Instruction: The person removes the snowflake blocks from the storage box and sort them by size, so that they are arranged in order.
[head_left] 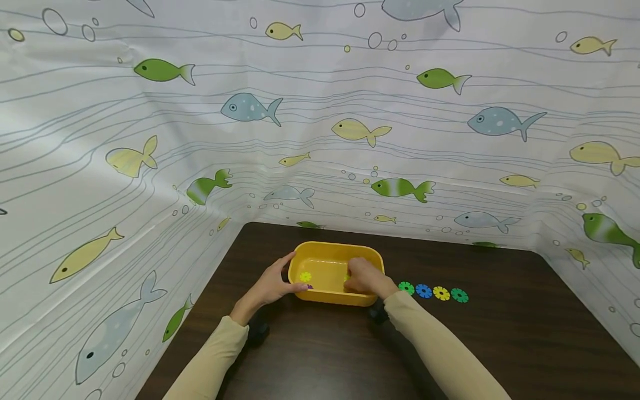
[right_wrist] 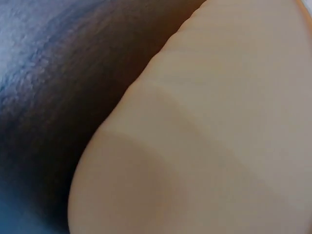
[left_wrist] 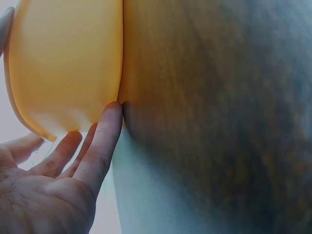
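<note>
A yellow plastic basin [head_left: 327,299] sits on the dark table. My left hand [head_left: 272,282] grips its left end, the thumb over the front rim and the fingers along the end wall; in the left wrist view, fingertips [left_wrist: 111,114] press against the basin's outside [left_wrist: 68,63]. Inside the basin lie a yellow notched disc [head_left: 305,276] and a purple piece [head_left: 310,286], partly covered by the left thumb. My right hand [head_left: 364,275] reaches into the right half, fingers bent down beside another yellow disc [head_left: 346,277]; whether they pinch it is hidden. The right wrist view shows only the basin's outer wall [right_wrist: 204,126].
To the right of the basin, a row of notched discs lies on the table: light green [head_left: 406,288], blue [head_left: 424,291], yellow [head_left: 441,293] and dark green [head_left: 459,295]. A fish-patterned sheet [head_left: 325,166] stands behind and beside the dark table [head_left: 320,355].
</note>
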{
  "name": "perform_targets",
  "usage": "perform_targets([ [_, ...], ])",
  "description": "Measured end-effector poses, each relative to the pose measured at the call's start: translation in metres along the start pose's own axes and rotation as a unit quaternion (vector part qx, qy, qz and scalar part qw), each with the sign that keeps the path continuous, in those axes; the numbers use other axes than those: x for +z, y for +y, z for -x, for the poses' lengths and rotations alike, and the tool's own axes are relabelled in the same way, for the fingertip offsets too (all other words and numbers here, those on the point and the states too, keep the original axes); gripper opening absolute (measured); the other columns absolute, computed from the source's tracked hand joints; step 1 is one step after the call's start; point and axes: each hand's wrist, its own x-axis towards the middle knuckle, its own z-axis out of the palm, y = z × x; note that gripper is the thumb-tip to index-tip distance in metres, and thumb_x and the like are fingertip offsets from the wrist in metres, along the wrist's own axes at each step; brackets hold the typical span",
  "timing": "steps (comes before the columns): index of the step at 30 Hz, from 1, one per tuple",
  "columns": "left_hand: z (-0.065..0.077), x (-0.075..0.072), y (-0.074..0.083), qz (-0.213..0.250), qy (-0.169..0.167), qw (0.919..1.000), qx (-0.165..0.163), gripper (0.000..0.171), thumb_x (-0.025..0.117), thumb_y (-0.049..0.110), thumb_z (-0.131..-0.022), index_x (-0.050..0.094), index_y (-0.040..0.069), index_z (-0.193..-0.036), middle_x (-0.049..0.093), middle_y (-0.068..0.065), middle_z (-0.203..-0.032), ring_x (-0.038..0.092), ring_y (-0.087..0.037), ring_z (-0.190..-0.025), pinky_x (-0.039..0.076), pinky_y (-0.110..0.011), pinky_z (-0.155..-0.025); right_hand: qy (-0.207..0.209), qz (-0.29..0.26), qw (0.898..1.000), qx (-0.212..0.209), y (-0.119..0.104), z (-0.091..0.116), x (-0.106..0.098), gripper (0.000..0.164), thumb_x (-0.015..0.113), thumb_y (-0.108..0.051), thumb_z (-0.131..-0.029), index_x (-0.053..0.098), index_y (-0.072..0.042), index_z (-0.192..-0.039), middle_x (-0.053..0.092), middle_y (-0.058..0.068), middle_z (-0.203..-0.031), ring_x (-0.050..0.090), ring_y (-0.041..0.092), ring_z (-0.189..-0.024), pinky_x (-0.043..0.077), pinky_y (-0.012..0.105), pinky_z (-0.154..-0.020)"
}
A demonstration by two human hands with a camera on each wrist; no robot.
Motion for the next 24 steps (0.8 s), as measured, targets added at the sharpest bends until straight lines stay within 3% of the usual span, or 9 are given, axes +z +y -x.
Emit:
perform_targets([
  [6,0.000,0.001,0.001,0.000,0.000,0.9999,-0.012,0.109,0.090,0.049,-0.088,0.032,0.012,-0.172,0.038,-0.023,-0.175,0.052,-0.046,-0.147,0.053,-0.064,-0.118,0.023,0.017,1.000,-0.010,0.002,-0.001,0.005,0.043,0.085,-0.011,-0.086,0.052,-0.013,-0.058,0.031,-0.005,-0.055,0.033,0.013,-0.052,0.027,0.024,-0.053],
  [12,-0.002,0.002,0.000,-0.001,0.001,1.0000,-0.009,0.111,0.090,0.052,-0.087,0.032,0.012,-0.172,0.038,-0.022,-0.175,0.052,-0.047,-0.148,0.053,-0.064,-0.118,0.042,0.025,0.998,-0.037,0.011,-0.001,0.007,0.035,0.082,-0.016,-0.087,0.057,-0.011,-0.064,0.030,-0.005,-0.059,0.033,0.014,-0.056,0.028,0.027,-0.055],
  [17,-0.002,0.002,-0.001,-0.004,0.000,1.0000,-0.008,0.110,0.089,0.051,-0.088,0.032,0.012,-0.172,0.037,-0.023,-0.176,0.051,-0.047,-0.148,0.051,-0.066,-0.119,0.065,0.020,0.997,-0.035,0.010,0.009,0.000,0.019,0.082,-0.020,-0.087,0.070,-0.006,-0.083,0.052,0.001,-0.070,0.046,0.016,-0.064,0.041,0.030,-0.060],
  [21,-0.001,0.003,-0.001,-0.006,-0.001,1.0000,-0.007,0.110,0.089,0.050,-0.088,0.031,0.011,-0.172,0.037,-0.024,-0.175,0.051,-0.048,-0.148,0.050,-0.067,-0.119,0.098,-0.001,0.995,-0.024,0.002,0.024,-0.006,0.025,0.086,-0.018,-0.086,0.076,0.000,-0.100,0.071,0.009,-0.091,0.056,0.019,-0.077,0.054,0.034,-0.074],
  [24,-0.002,0.002,-0.001,-0.006,0.001,1.0000,-0.001,0.110,0.090,0.050,-0.088,0.031,0.010,-0.172,0.038,-0.024,-0.175,0.054,-0.046,-0.145,0.052,-0.064,-0.119,0.127,-0.002,0.992,-0.026,0.004,0.033,-0.006,0.028,0.087,-0.017,-0.086,0.076,-0.001,-0.105,0.074,0.011,-0.100,0.059,0.020,-0.083,0.059,0.038,-0.082],
])
